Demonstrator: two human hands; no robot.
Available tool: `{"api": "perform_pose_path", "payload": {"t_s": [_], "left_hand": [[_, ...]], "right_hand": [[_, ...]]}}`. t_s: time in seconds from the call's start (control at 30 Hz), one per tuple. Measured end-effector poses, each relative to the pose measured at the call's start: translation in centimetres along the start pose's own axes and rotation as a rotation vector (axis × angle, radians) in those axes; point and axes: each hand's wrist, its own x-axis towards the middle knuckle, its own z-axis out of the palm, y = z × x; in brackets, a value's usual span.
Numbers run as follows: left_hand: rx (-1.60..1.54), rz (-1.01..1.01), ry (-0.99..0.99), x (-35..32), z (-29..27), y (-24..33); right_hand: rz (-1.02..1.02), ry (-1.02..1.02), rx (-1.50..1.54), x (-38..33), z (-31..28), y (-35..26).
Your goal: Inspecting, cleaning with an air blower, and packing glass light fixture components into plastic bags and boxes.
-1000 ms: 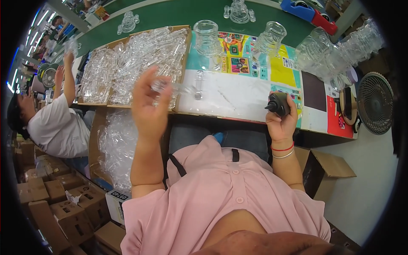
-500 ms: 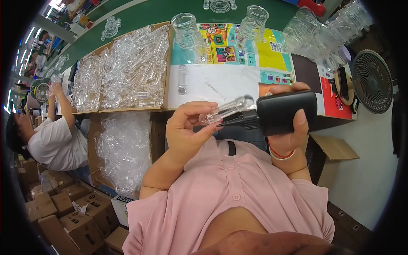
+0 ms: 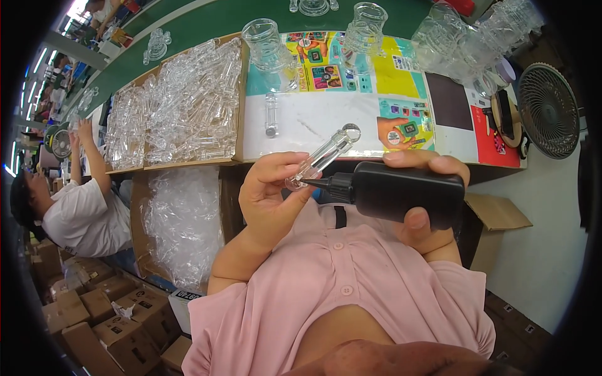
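My left hand (image 3: pixel 273 191) pinches the lower end of a clear plastic tube-like piece (image 3: pixel 327 152), which slants up and to the right and ends in a round knob. Wrapped in my right hand (image 3: pixel 433 194) is a black squeeze bottle (image 3: pixel 404 193) with a thin pointed nozzle (image 3: pixel 316 182). The nozzle tip reaches the tube's lower end by my left fingertips; whether it touches cannot be made out. Another clear tube piece (image 3: pixel 271 116) lies on the white sheet (image 3: pixel 313 119) beyond my hands.
A cardboard tray (image 3: pixel 240 106) full of similar clear pieces stands at the left. Below it is a box of clear plastic bags (image 3: pixel 182 219). Clear jar-like vessels (image 3: pixel 266 47) stand at the back. A black fan (image 3: pixel 549 111) is at the right. A co-worker (image 3: pixel 84 210) sits at far left.
The tube has tipped more upright in my left hand. The bottle has moved slightly down, its nozzle now at the tube's lower end.
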Motion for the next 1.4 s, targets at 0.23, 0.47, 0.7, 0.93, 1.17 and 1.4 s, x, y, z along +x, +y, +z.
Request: {"api": "perform_pose_path", "payload": {"t_s": [0.23, 0.47, 0.7, 0.93, 1.17, 1.4], "left_hand": [[0.067, 0.054, 0.038, -0.4, -0.1, -0.4], [0.258, 0.148, -0.003, -0.1, -0.4, 0.0], [0.351, 0.152, -0.043, 0.3, -0.3, 0.6], [0.425, 0.174, -0.045, 0.4, -0.5, 0.8], [0.52, 0.185, -0.054, 0.8, -0.4, 1.2], [0.599, 0.181, -0.099, 1.0, -0.3, 1.6]], "right_hand": [[-0.118, -0.163, -0.113, 0.1, -0.4, 0.2], [0.001, -0.037, 0.023, 0.5, 0.0, 0.2], [0.05, 0.007, 0.031, 1.1, -0.4, 0.3], [-0.023, -0.062, -0.009, 1.0, -0.7, -0.4], [-0.124, -0.142, -0.057, 0.3, -0.5, -1.3], [-0.452, -0.235, -0.195, 0.3, -0.4, -0.5]]}}
